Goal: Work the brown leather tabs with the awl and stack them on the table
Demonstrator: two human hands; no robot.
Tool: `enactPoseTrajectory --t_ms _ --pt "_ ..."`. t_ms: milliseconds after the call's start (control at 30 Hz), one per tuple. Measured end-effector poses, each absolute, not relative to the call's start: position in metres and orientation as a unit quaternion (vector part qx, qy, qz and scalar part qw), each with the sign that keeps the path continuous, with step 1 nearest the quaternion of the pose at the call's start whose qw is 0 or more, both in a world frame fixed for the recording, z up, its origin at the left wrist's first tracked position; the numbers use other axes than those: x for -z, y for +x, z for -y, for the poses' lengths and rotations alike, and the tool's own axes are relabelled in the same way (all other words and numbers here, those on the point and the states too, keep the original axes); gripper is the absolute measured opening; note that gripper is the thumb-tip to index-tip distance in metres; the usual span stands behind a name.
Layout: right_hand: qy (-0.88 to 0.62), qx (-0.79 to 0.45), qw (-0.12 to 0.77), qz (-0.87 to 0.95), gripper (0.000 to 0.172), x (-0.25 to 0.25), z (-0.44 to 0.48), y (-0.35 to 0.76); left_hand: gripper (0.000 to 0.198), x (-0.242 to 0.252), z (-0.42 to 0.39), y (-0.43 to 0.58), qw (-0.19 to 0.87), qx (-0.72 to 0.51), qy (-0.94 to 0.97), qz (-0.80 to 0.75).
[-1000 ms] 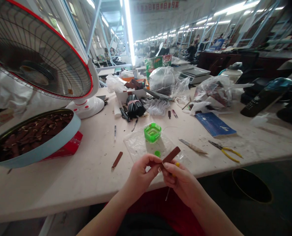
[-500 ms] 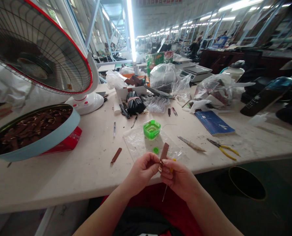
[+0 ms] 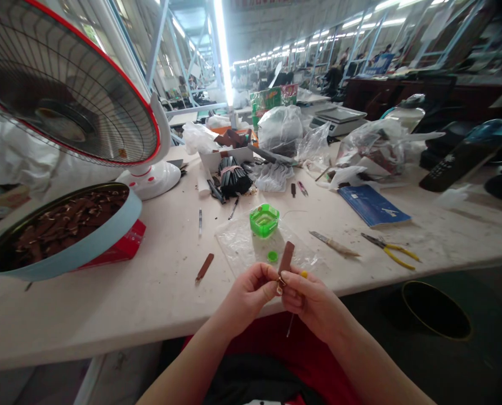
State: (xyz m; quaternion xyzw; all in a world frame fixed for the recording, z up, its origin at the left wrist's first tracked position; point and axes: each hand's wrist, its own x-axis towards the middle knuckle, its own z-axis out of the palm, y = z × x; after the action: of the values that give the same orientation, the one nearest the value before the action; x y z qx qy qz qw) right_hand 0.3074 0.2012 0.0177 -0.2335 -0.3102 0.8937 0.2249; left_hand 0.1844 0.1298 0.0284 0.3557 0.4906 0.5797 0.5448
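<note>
My left hand (image 3: 249,295) and my right hand (image 3: 314,304) meet at the table's front edge, both pinched on the lower end of a short brown leather strap (image 3: 285,259) with a small metal fitting there. The strap stands nearly upright. A thin yellow-handled tool (image 3: 295,304) is tucked in my right hand, its metal tip hanging below the palm. Just beyond the hands lie a clear plastic sheet (image 3: 242,247), a green square dish (image 3: 264,220) and a small green cap (image 3: 272,257).
A round blue tin (image 3: 86,242) full of brown straps sits at the left, under a white and red fan (image 3: 65,90). A loose brown strap (image 3: 204,266), a pen (image 3: 200,220), a knife (image 3: 333,244), yellow pliers (image 3: 390,250), a blue booklet (image 3: 371,206) and plastic bags lie around.
The brown strap has swung from slanting up to the right to nearly upright between my fingers. Both hands have stayed together at the table edge.
</note>
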Motion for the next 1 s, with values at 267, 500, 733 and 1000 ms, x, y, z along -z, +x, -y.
enactPoseTrajectory --t_ms 267,500,733,1000 --pt "-0.266 -0.85 0.271 0.366 0.027 -0.015 -0.194 0.306 0.028 -0.024 -0.13 0.186 0.566 -0.601 0.322 -0.463" --pt "-0.277 -0.805 0.346 0.393 0.018 -0.008 -0.182 0.305 0.025 -0.025 -0.129 0.197 0.573 -0.628 0.31 -0.425" --pt "-0.286 -0.767 0.404 0.408 0.012 -0.003 -0.18 0.312 0.022 -0.032 -0.129 0.202 0.553 -0.643 0.29 -0.444" --pt "-0.296 -0.721 0.432 0.453 0.014 -0.004 -0.181 0.313 0.024 -0.041 -0.13 0.211 0.502 -0.654 0.245 -0.51"
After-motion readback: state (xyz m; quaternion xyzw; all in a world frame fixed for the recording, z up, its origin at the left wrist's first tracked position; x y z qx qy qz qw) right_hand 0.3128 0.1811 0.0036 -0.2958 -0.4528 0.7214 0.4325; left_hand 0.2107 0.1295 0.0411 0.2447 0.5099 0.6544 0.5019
